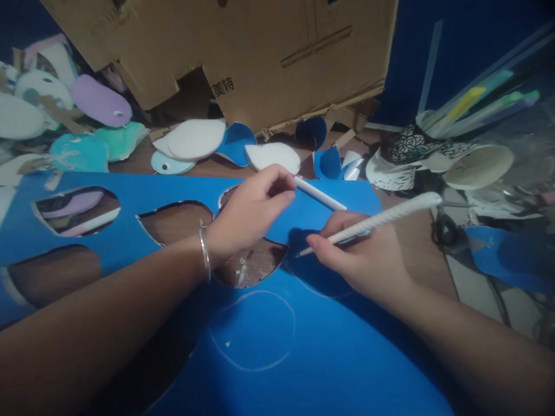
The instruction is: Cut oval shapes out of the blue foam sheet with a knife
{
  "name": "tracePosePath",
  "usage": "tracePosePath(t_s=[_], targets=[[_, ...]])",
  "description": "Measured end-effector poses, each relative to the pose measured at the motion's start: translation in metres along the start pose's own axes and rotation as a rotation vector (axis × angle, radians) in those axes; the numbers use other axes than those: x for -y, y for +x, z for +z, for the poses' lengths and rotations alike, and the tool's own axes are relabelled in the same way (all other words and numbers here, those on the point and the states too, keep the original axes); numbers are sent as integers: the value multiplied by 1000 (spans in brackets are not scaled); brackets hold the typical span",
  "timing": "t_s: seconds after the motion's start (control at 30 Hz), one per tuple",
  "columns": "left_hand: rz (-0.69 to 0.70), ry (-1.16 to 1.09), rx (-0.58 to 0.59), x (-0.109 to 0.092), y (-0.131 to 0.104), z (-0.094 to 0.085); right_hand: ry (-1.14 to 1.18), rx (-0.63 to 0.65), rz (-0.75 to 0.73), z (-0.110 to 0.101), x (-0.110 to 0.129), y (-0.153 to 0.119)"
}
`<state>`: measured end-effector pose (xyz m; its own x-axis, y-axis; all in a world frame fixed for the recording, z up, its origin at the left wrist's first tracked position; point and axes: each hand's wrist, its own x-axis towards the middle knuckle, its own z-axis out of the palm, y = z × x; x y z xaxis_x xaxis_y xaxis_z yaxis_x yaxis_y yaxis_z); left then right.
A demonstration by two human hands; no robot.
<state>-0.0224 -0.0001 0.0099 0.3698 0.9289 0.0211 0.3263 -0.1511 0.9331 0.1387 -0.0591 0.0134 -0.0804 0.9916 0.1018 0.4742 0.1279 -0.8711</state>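
A blue sheet (355, 346) with several leaf-like and rounded holes cut through it lies in front of me. My right hand (368, 254) is closed around a white pen (381, 218) with a twisted-looking barrel. Its tip points down at the sheet, beside a thin curved line partly in the hand's shadow. Left of it, a pale rounded outline (295, 329) is drawn on the blue. My left hand (251, 211), with a silver bangle at the wrist, is over a cut hole, fingers curled and thumb near them. A white stick (321, 193) lies beside its fingertips.
Behind the sheet stands a cardboard piece (277, 69). White cut shapes (197, 138) and blue curled scraps (237, 143) lie along its foot. A purple fish-like cutout (100, 101) is in the pile at left. At right are a patterned holder (411, 141) with pens and a paper cup (479, 167).
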Motion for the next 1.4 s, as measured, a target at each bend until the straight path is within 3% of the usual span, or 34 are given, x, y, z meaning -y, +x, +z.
tracePosePath(t_s=[1.4], targets=[[15, -16, -12, 2, 0, 0, -69, 0, -29, -3, 0, 1]])
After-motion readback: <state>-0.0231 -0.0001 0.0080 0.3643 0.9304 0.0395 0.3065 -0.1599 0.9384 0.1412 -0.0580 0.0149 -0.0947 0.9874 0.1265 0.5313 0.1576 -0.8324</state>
